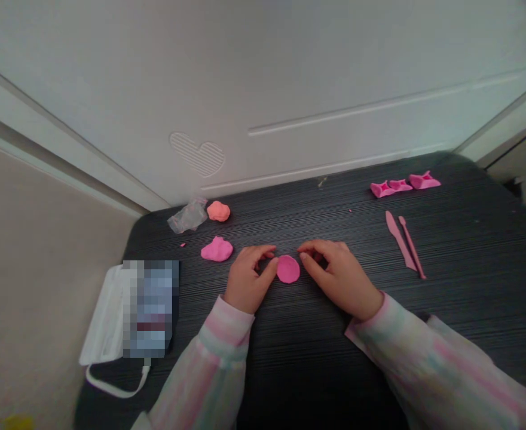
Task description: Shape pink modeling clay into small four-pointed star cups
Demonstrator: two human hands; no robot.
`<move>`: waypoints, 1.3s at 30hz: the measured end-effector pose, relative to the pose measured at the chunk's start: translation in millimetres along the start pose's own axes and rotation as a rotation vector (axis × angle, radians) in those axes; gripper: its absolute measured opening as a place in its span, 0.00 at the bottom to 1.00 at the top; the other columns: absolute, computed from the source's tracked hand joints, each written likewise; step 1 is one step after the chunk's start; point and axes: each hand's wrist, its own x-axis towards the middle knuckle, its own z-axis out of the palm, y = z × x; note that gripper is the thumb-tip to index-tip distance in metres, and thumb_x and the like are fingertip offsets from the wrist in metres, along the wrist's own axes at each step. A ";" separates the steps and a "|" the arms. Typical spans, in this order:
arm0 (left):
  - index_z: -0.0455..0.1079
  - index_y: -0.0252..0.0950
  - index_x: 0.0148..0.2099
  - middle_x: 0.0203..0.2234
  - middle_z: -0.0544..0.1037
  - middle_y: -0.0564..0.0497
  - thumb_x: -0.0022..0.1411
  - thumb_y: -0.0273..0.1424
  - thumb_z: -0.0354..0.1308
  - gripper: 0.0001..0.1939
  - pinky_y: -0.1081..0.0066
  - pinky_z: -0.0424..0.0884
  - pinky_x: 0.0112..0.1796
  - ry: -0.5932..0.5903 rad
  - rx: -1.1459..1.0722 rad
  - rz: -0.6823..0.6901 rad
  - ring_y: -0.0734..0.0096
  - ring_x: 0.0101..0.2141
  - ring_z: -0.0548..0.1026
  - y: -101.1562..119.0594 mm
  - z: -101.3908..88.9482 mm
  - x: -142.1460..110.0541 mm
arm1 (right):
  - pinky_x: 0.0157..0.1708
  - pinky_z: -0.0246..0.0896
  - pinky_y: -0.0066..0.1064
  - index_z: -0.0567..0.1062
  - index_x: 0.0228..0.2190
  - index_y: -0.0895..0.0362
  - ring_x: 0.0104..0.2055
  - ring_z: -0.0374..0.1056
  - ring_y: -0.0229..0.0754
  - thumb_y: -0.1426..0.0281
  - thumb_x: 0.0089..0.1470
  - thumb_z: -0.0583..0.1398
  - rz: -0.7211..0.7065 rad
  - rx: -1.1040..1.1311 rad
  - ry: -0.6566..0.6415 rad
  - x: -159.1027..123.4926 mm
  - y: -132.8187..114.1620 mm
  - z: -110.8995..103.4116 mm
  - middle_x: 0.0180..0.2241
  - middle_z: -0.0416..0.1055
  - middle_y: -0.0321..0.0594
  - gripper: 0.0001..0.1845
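A flat, round disc of pink modelling clay [288, 269] lies on the dark table between my two hands. My left hand [253, 275] is at its left side, the thumb tip at the disc's edge and the fingers curved, slightly apart from the thumb. On the other side, my right hand [337, 275] rests with thumb and forefinger loosely bent, their tips close together just off the disc's right edge. Nothing shows in either hand. Left of my left hand sits a lump of pink clay [217, 249], with an orange clay lump [219, 211] behind it.
A pink plastic knife [398, 237] and a thin pink stick tool [412, 246] lie to the right. Behind them stand several folded pink clay pieces [405, 184]. Crumpled clear plastic [188, 216], a phone [155, 310] and a white face mask [106, 316] are at left.
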 end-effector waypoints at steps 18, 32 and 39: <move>0.70 0.36 0.31 0.23 0.74 0.53 0.51 0.28 0.54 0.04 0.70 0.65 0.34 -0.057 0.185 0.148 0.72 0.30 0.68 4.1 5.0 -2.1 | 0.35 0.44 0.34 0.69 0.22 0.55 0.30 0.61 0.38 0.66 0.47 0.55 -0.049 -0.161 -0.034 -5.0 -4.1 5.7 0.23 0.69 0.33 0.08; 0.67 0.36 0.41 0.27 0.75 0.52 0.51 0.26 0.54 0.13 0.67 0.66 0.38 -0.084 0.188 0.133 0.70 0.33 0.69 3.0 7.3 -2.2 | 0.37 0.43 0.35 0.70 0.25 0.53 0.34 0.59 0.40 0.66 0.48 0.55 -0.022 -0.237 -0.001 -6.1 -7.2 12.5 0.28 0.68 0.35 0.06; 0.66 0.36 0.43 0.28 0.75 0.53 0.50 0.25 0.55 0.15 0.66 0.65 0.39 -0.066 0.170 0.101 0.70 0.34 0.68 3.7 8.3 -2.7 | 0.37 0.43 0.35 0.70 0.25 0.54 0.35 0.59 0.40 0.67 0.47 0.55 -0.045 -0.255 0.007 -6.6 -6.9 14.2 0.29 0.68 0.35 0.06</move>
